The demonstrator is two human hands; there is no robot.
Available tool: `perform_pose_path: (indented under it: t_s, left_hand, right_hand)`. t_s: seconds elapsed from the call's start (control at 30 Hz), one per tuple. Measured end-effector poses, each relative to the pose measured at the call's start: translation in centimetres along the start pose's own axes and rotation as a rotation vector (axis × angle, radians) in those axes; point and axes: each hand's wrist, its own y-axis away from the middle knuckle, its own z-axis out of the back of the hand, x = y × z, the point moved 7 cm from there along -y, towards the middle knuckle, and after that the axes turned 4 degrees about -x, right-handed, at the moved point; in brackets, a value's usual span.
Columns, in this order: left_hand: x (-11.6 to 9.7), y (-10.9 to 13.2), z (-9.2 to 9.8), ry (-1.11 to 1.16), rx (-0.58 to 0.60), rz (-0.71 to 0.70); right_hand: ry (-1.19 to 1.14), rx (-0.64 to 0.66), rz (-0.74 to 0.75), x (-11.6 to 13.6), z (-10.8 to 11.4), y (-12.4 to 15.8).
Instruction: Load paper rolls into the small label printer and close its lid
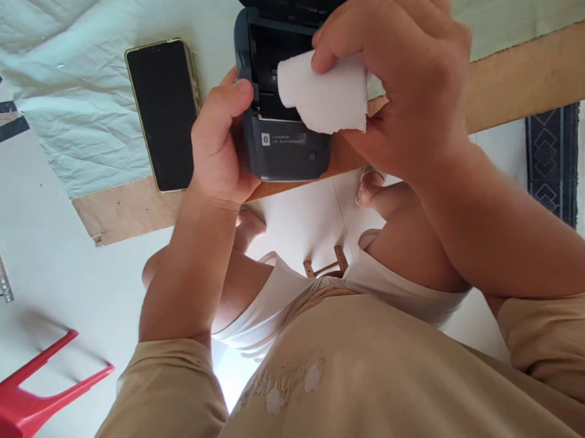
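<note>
A dark grey label printer (287, 149) sits at the table's near edge with its lid open. My left hand (220, 144) is closed around the printer's left side, thumb on its top edge. My right hand (402, 71) pinches a white paper roll (324, 96) and holds it just above the printer's open paper bay. The back of the bay and the lid are partly hidden behind my right hand.
A black phone (165, 114) with a gold rim lies face up left of the printer on a creased pale sheet (72, 81) covering the wooden table (523, 83). A red chair (24, 398) stands on the floor at lower left. My knees are under the table edge.
</note>
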Motion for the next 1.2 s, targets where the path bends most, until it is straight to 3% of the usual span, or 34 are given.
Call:
perform_pose_path:
  t_s: [0.2,0.47,0.7,0.83,1.03,1.2]
  left_hand:
    - [-0.1,-0.1,0.0,-0.023,0.009,-0.009]
    - [-0.4,-0.1,-0.7,-0.059,0.090,-0.048]
    - [-0.5,0.0,-0.9,-0.048,0.059,-0.106]
    - [-0.5,0.0,-0.7,-0.103,0.034,-0.101]
    - [-0.6,0.2,-0.8,-0.076,0.014,-0.100]
    - [-0.4,0.0,-0.7,-0.074,0.014,-0.070]
  right_hand:
    - [-0.008,0.114,0.011,0.0,-0.6,0.2]
    - [-0.001,0.100,0.019,0.1,-0.5,0.3]
    - [-0.079,-0.120,0.000,-0.6,1.4,0.0]
    - [0.035,-0.073,0.019,-0.5,1.4,-0.1]
    - [-0.026,-0.104,0.055,-0.3,1.5,-0.1]
    - [0.010,-0.030,0.009,0.0,0.9,0.1]
